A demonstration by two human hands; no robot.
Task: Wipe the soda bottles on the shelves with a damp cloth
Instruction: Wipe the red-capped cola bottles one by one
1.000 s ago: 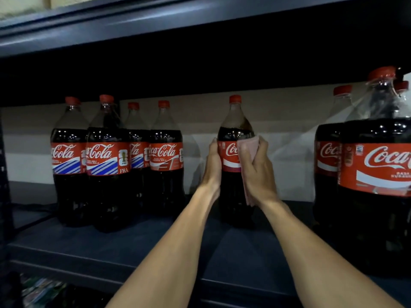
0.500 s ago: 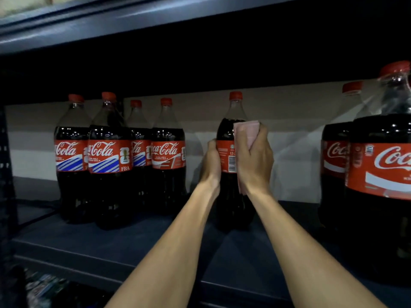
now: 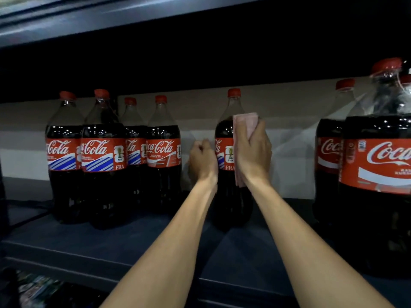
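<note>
the lone bottle stands mid-shelf. its label has turned since a moment ago: the barcode is gone and the fra panel faces out. the left hand curls its fingers round the bottle's left side. the right hand grips the pink cloth, now up at the shoulder. this bottle looks nearly wiped all round; the other bottles wait.

- Overall: dim; underside of upper shelf near black.
- Source: frontal light; forearms brightest, back wall pale grey.
- Glare: small glints on shoulders of bottles.
- Shadows: soft, on wall beside bottles.
- Distortion: near bottle at right edge of lower shelf bulges.
- Blur: left hand slightly smeared.
</note>
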